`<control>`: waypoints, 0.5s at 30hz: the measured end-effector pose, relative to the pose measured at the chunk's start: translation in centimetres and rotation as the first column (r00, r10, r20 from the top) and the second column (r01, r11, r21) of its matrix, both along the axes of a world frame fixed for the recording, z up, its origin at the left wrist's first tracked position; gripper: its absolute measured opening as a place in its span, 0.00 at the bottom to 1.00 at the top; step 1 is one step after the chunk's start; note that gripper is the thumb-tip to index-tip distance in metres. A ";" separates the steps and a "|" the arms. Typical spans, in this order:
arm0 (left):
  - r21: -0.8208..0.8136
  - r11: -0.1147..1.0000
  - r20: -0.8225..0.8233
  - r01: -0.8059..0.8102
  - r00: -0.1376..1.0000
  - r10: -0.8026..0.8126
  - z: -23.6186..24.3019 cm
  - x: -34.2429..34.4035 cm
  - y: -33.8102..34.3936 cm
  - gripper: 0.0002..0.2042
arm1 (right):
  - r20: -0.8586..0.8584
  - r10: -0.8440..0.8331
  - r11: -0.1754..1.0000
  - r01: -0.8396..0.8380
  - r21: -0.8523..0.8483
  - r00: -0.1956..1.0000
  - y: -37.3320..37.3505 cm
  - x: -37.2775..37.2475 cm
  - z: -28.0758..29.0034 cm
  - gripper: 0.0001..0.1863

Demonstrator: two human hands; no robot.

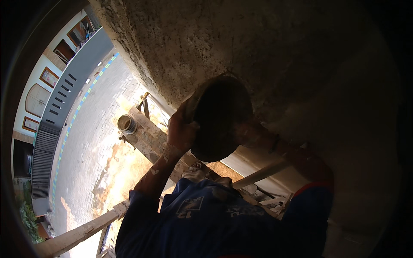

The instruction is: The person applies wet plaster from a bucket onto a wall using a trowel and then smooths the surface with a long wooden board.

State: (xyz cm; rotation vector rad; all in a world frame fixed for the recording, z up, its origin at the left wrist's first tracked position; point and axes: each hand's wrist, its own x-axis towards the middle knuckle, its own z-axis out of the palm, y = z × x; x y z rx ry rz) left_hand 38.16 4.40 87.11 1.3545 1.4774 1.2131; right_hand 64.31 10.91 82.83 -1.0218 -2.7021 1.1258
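A dark, round bucket (219, 118) is raised in front of my chest, beside the rough plastered wall (189, 47). Its mouth looks like a black oval, and shadow hides whatever is inside. My left hand (182, 132) is closed on the bucket's left rim, the thumb side showing. At the right side, my right hand (254, 134) grips the bucket's edge, though deep shade blurs its fingers. The bucket's far edge comes close to the wall surface; I cannot tell whether they touch.
Below me runs a plank platform (148, 136) with a small bucket (127, 124) standing at its far left. A wooden pole (86, 230) crosses at lower left, another beam (262, 174) at right. Beyond lie a paved street (92, 124) and a grey fence (45, 157).
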 end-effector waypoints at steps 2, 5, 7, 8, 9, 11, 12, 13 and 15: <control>0.023 1.000 0.041 -0.013 0.999 0.012 -0.6 0.1 0.0 0.31 | -0.273 -0.130 0.954 0.045 -0.296 0.953 -0.7 0.7 -2.9 0.16; 0.096 0.992 0.112 -0.079 0.991 0.068 -2.1 -1.6 -0.2 0.30 | -0.465 -0.265 0.873 0.005 -0.488 0.845 -1.5 0.0 -4.1 0.14; 0.121 0.988 0.198 -0.098 0.978 0.072 -1.8 -2.1 -0.5 0.30 | -0.402 -0.325 0.819 0.043 -0.572 0.856 -1.6 -0.2 -1.3 0.13; 0.081 0.990 0.224 -0.116 0.970 0.095 -1.4 -2.0 -0.5 0.30 | -0.301 -0.261 0.918 0.140 -0.370 0.917 -1.7 -0.2 0.7 0.13; 0.055 0.991 0.255 -0.126 0.961 0.108 -0.6 -1.7 -0.3 0.30 | -0.292 -0.277 0.908 0.150 -0.391 0.916 -1.1 0.6 0.3 0.14; 0.074 0.987 0.275 -0.140 0.955 0.115 -0.1 -1.6 -0.6 0.30 | -0.440 -0.498 0.685 0.028 -0.728 0.747 0.4 2.2 -2.4 0.16; 0.146 0.978 0.262 -0.150 0.959 0.108 -0.3 -1.9 -0.7 0.31 | -0.453 -0.713 0.402 -0.217 -0.890 0.535 0.8 2.6 -3.3 0.18; 0.174 0.970 0.341 -0.168 0.935 0.100 -0.3 -1.7 -0.5 0.30 | -0.476 -0.576 0.568 -0.094 -0.818 0.665 1.4 3.1 -1.2 0.20; 0.152 0.968 0.415 -0.201 0.902 0.122 -0.9 -2.2 -0.6 0.29 | -0.179 -0.215 0.914 0.132 -0.384 0.960 1.3 1.1 4.6 0.23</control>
